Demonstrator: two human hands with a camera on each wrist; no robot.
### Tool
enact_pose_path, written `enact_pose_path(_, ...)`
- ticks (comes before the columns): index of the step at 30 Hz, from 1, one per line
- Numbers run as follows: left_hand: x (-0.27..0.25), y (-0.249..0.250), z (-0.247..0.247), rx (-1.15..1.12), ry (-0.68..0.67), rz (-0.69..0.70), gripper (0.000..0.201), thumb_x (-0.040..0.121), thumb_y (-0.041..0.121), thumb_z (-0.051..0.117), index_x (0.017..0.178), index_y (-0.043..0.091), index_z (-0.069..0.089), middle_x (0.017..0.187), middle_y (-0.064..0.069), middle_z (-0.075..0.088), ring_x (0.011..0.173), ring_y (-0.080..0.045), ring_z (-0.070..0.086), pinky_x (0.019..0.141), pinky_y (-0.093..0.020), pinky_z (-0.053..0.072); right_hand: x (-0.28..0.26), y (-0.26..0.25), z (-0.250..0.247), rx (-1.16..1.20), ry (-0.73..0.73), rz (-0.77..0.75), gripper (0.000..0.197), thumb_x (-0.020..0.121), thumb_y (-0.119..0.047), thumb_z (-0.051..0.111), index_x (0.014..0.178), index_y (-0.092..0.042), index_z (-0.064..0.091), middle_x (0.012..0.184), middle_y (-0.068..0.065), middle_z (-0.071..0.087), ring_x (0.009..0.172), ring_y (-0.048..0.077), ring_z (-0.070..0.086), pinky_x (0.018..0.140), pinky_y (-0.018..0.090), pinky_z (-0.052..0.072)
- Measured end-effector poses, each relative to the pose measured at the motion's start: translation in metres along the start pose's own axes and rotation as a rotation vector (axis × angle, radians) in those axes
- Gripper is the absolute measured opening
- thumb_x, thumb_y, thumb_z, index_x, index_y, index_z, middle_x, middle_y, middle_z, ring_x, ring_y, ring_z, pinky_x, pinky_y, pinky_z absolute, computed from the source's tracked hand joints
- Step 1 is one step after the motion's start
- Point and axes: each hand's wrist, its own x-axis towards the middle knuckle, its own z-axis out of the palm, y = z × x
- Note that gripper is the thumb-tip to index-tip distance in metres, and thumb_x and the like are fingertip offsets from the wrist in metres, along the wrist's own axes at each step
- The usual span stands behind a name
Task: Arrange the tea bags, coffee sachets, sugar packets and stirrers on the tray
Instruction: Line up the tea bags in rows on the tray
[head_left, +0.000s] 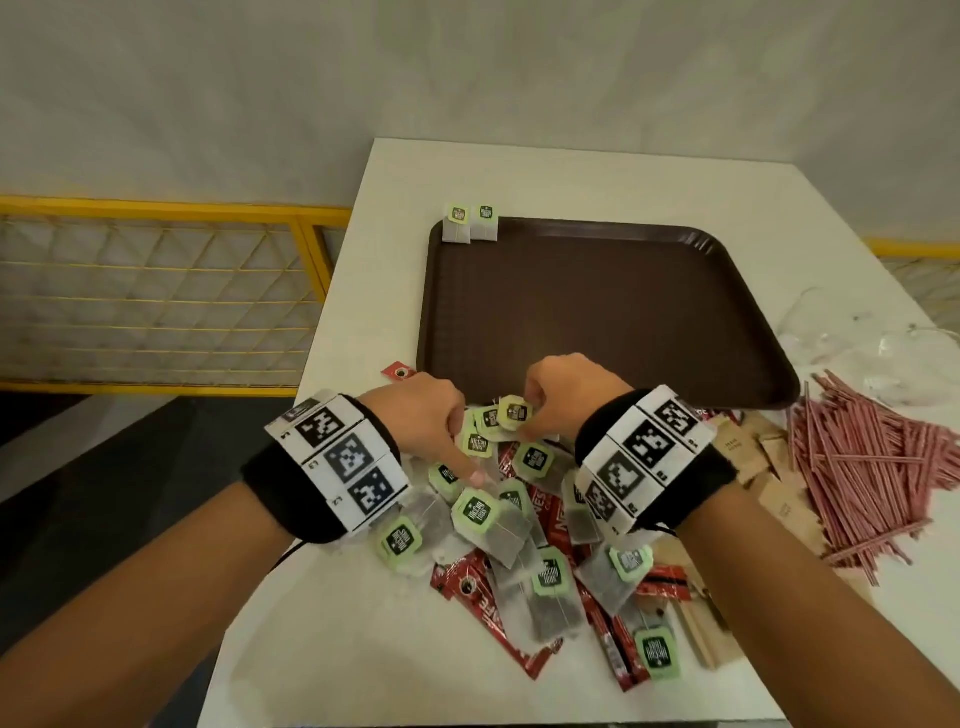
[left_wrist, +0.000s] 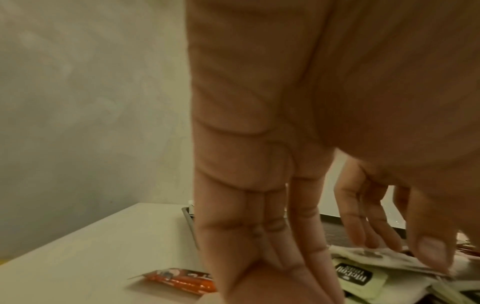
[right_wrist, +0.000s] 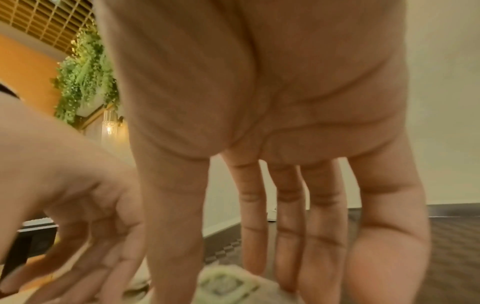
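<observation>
A brown tray (head_left: 597, 312) lies toward the far side of the white tabletop (head_left: 322, 597), its floor bare but for two tea bags (head_left: 470, 223) propped side by side against its far-left corner. Along the tray's near edge and on toward the tabletop's near edge spreads a mixed heap: tea bags with green tags (head_left: 475, 512), red coffee sachets (head_left: 467, 584) among and under them, and brown sugar packets (head_left: 779, 499) on the heap's right side. Further right, near the tabletop's right edge, lies a loose pile of red-and-white stirrers (head_left: 857, 462). One red sachet (head_left: 399, 371) lies apart, just off the tray's near-left corner.

Both hands work at the far end of the heap, just short of the tray's near edge. The right hand (head_left: 566, 392) pinches one tea bag (head_left: 514, 413) by its green tag, fingers pointing down over it (the wrist view is blurred, but shows the fingertips (right_wrist: 285, 277) reaching a tagged bag). The left hand (head_left: 421, 415) is not gripping anything; its fingers are stretched out and downward, with one fingertip (head_left: 475, 475) touching the tea bags in the heap. In the left wrist view the straight fingers (left_wrist: 306, 236) reach onto the tabletop beside a green tag (left_wrist: 359, 274)
</observation>
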Motion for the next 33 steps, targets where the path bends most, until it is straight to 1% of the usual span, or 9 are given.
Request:
enact_pose_path(8, -0.015, -0.009, 0.008, -0.126, -0.016, -0.012, 0.052, 0.067, 0.037, 0.081, 0.106, 0.015, 0.055, 0.08, 0.009, 0.052, 0.068, -0.004, 0.052, 0.057, -0.014, 0.042, -0.003, -0.004, 0.008, -0.073, 0.063, 0.085, 0.036, 0.08, -0.028, 0.068, 0.111, -0.015, 0.055, 0.108, 0.005, 0.057, 0.096, 0.026, 0.06, 0.073, 0.032, 0.046)
enact_pose_path(13, -0.011, -0.011, 0.011, -0.124, -0.003, 0.045, 0.039, 0.073, 0.03, 0.079, 0.103, 0.017, 0.057, 0.077, 0.011, 0.052, 0.066, -0.001, 0.048, 0.055, -0.012, 0.038, 0.0, 0.0, 0.008, -0.072, 0.056, 0.079, 0.041, 0.077, -0.037, 0.072, 0.111, -0.021, 0.054, 0.105, 0.001, 0.059, 0.093, 0.023, 0.06, 0.072, 0.031, 0.045)
enact_pose_path(17, -0.013, -0.016, -0.005, -0.32, -0.023, 0.108, 0.012, 0.079, 0.021, 0.074, 0.085, 0.02, 0.063, 0.078, 0.005, 0.06, 0.063, -0.004, 0.055, 0.057, -0.012, 0.045, 0.001, 0.008, 0.0, 0.06, 0.033, 0.044, 0.027, 0.074, -0.034, 0.075, 0.091, -0.023, 0.057, 0.093, -0.004, 0.06, 0.087, 0.019, 0.059, 0.068, 0.03, 0.044)
enact_pose_path(19, -0.015, -0.017, -0.018, -0.457, 0.0, 0.125, 0.008, 0.081, 0.019, 0.071, 0.084, 0.021, 0.065, 0.082, 0.001, 0.063, 0.068, -0.005, 0.058, 0.064, -0.015, 0.05, 0.004, 0.011, -0.006, 0.12, 0.044, 0.015, 0.024, 0.074, -0.03, 0.076, 0.075, -0.023, 0.053, 0.081, -0.005, 0.057, 0.083, 0.019, 0.058, 0.068, 0.03, 0.045)
enact_pose_path(21, -0.015, -0.018, -0.029, -0.628, 0.03, 0.129, 0.006, 0.083, 0.015, 0.068, 0.088, 0.016, 0.065, 0.085, 0.001, 0.065, 0.075, -0.006, 0.061, 0.072, -0.019, 0.053, 0.008, 0.011, -0.015, 0.192, 0.06, 0.002, 0.025, 0.076, -0.028, 0.076, 0.071, -0.022, 0.052, 0.076, -0.005, 0.054, 0.08, 0.018, 0.056, 0.066, 0.029, 0.044)
enact_pose_path(24, -0.005, -0.019, -0.046, -0.866, 0.073, 0.092, 0.008, 0.086, 0.009, 0.063, 0.093, 0.012, 0.062, 0.094, -0.005, 0.068, 0.087, -0.014, 0.065, 0.084, -0.031, 0.054, 0.019, 0.009, -0.029, 0.356, 0.067, -0.01, 0.019, 0.079, -0.025, 0.073, 0.083, -0.015, 0.058, 0.079, -0.001, 0.057, 0.08, 0.019, 0.057, 0.063, 0.03, 0.051)
enact_pose_path(26, 0.006, -0.02, -0.058, -0.971, 0.098, 0.039, 0.008, 0.088, 0.008, 0.06, 0.094, 0.013, 0.06, 0.095, -0.008, 0.069, 0.084, -0.015, 0.067, 0.079, -0.032, 0.056, 0.032, 0.009, -0.036, 0.524, 0.018, -0.013, 0.02, 0.079, -0.021, 0.073, 0.09, -0.012, 0.06, 0.081, 0.003, 0.061, 0.077, 0.021, 0.061, 0.074, 0.037, 0.056)
enact_pose_path(29, 0.027, -0.022, -0.076, -1.038, 0.132, -0.019, 0.011, 0.09, 0.006, 0.057, 0.096, 0.014, 0.058, 0.095, -0.01, 0.068, 0.078, -0.017, 0.069, 0.075, -0.034, 0.058, 0.059, 0.01, -0.05, 0.768, -0.032, 0.017, 0.012, 0.083, -0.009, 0.068, 0.092, -0.009, 0.059, 0.087, 0.009, 0.062, 0.079, 0.023, 0.062, 0.074, 0.036, 0.056)
enact_pose_path(33, 0.066, -0.03, -0.104, -1.051, 0.226, -0.081, 0.02, 0.089, -0.003, 0.053, 0.1, 0.015, 0.055, 0.099, -0.013, 0.063, 0.078, -0.02, 0.065, 0.069, -0.031, 0.058, 0.109, 0.011, -0.071, 0.943, -0.021, 0.1, 0.033, 0.088, 0.006, 0.054, 0.12, -0.001, 0.053, 0.104, 0.016, 0.055, 0.098, 0.033, 0.058, 0.083, 0.043, 0.054)
